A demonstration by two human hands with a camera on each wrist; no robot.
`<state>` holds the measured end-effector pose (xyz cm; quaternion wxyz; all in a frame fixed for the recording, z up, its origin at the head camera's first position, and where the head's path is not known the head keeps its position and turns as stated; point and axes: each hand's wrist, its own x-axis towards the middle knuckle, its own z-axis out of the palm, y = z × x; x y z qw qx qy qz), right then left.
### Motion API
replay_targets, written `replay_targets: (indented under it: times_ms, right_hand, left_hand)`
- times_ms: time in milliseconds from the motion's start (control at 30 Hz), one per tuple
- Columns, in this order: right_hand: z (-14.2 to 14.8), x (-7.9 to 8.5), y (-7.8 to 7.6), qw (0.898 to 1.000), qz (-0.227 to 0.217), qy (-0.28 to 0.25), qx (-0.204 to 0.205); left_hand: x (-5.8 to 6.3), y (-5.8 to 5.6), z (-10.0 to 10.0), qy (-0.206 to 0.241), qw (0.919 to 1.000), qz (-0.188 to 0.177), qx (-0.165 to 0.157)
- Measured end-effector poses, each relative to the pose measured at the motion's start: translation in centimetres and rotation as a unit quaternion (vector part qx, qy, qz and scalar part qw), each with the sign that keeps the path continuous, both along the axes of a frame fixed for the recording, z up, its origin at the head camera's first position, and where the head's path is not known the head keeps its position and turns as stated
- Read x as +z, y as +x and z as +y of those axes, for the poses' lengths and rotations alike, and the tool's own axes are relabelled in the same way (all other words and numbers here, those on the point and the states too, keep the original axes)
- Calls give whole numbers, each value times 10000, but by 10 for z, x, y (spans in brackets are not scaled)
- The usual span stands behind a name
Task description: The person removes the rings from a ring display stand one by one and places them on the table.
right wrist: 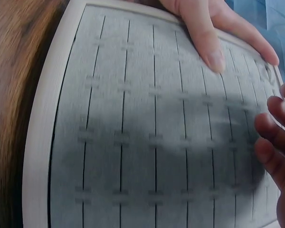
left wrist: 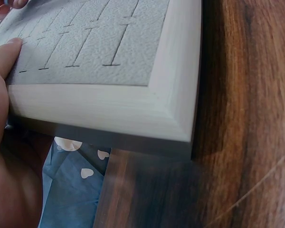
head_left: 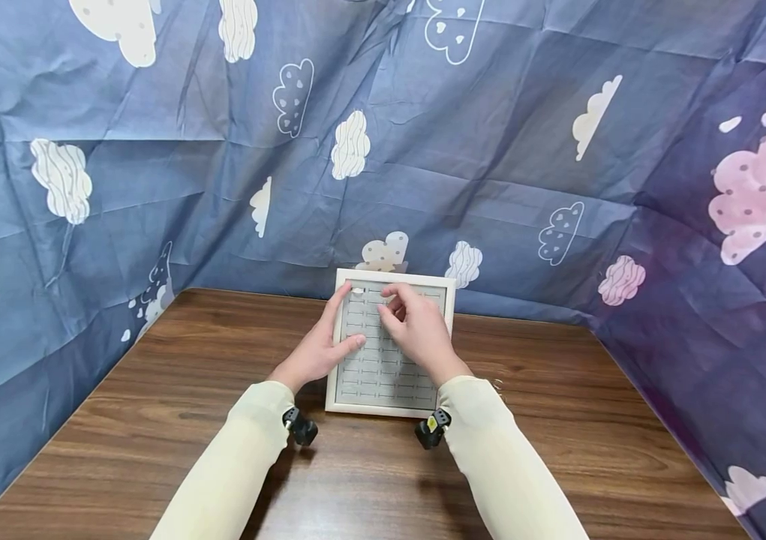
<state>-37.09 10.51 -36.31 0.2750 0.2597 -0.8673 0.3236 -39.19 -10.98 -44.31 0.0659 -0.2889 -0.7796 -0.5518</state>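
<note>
A white-framed board (head_left: 389, 411) stands in the middle of the wooden table, its grey fabric face (right wrist: 133, 109) crossed by rows of short slits. My left hand (head_left: 316, 352) grips its left side, thumb (right wrist: 213, 59) on the face and index finger stretched along the frame toward the top left corner. A small pale piece (head_left: 358, 291) sits at the top left slit, beside that fingertip. Over the upper middle of the board hovers my right hand (head_left: 418, 327), fingers loosely bent, thumb and index finger apart with nothing visible between them.
A dark brown wooden table (head_left: 153, 420) carries the board. Blue cloth (head_left: 220, 202) with cloud prints hangs behind and on both sides. Thin shiny bits (head_left: 499, 386) lie on the table just right of my right wrist. Black wrist cameras (head_left: 299, 426) sit on both sleeves.
</note>
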Motion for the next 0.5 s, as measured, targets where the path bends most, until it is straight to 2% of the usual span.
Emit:
replay_targets:
  times_ms: [300, 500]
  right_hand:
    - [-21, 3, -2, 9994, -102, 147, -300]
    - [-31, 6, -4, 9987, 24, 310, -400]
  left_hand:
    - [-1, 0, 1, 15, 10000, 90, 3]
    - [0, 0, 1, -82, 9999, 90, 51]
